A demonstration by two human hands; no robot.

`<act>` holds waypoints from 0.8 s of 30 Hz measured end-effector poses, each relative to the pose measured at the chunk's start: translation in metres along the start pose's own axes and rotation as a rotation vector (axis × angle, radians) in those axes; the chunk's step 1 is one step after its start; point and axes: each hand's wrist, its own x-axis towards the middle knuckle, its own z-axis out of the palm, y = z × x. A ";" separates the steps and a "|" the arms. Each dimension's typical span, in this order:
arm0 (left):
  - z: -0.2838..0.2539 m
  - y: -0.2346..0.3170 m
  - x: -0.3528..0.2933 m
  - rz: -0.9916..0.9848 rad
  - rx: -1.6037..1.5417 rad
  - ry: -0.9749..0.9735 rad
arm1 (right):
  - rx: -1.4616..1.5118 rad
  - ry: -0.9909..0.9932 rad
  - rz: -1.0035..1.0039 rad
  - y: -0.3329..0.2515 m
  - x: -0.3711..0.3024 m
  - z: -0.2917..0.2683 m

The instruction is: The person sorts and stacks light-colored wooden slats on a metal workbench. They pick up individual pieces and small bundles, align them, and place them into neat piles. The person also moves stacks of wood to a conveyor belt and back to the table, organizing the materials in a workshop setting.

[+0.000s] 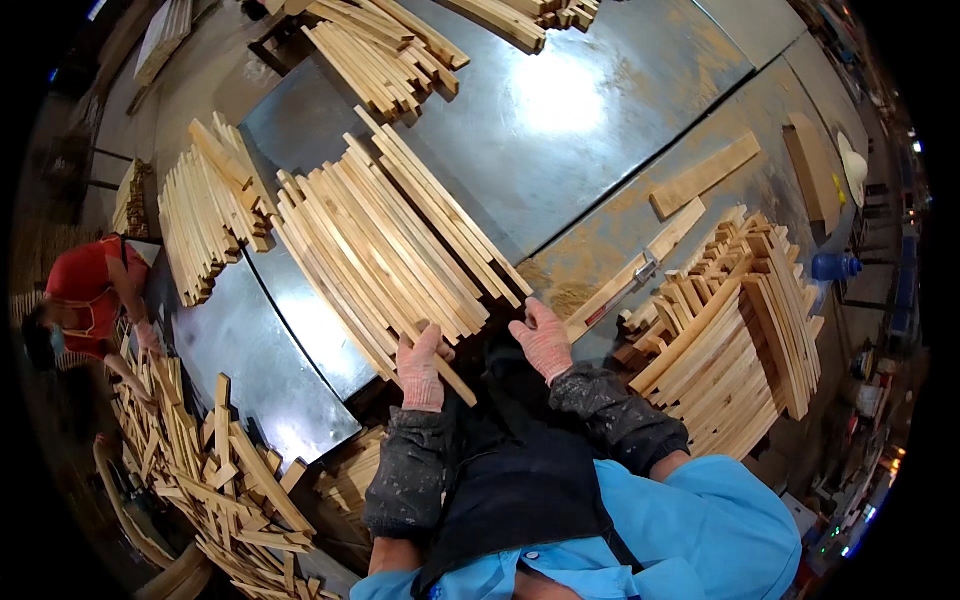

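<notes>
A broad row of pale wooden strips (370,240) lies side by side on the metal-topped table, their near ends toward me. My left hand (422,370), in a pinkish knit glove, is closed at the near edge of this row. It grips a wooden strip (458,382) whose end juts out toward my body past the others. At the right corner of the row is my right hand (545,342), gloved alike, thumb and fingers apart. Its thumb is close to the ends of a few strips (450,215) set slightly off from the main row; whether it touches them I cannot tell.
Stacked strips (725,360) stand at my right beside a bar clamp (640,275) and a loose board (705,175). More bundles (205,220) lie left and far on the metal table (480,120). At left a person in red (90,285) reaches over jumbled offcuts (220,470).
</notes>
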 end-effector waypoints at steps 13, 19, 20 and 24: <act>-0.054 -0.015 -0.043 0.057 -0.122 0.180 | 0.008 0.012 -0.122 0.017 0.017 0.021; -0.095 -0.033 -0.059 0.060 -0.240 0.289 | -0.042 -0.172 -0.036 0.021 0.017 0.031; -0.101 -0.034 -0.062 0.052 -0.250 0.301 | -0.035 -0.184 0.003 0.020 0.016 0.033; -0.118 -0.042 -0.073 0.046 -0.297 0.352 | -0.042 -0.158 0.029 0.026 0.020 0.043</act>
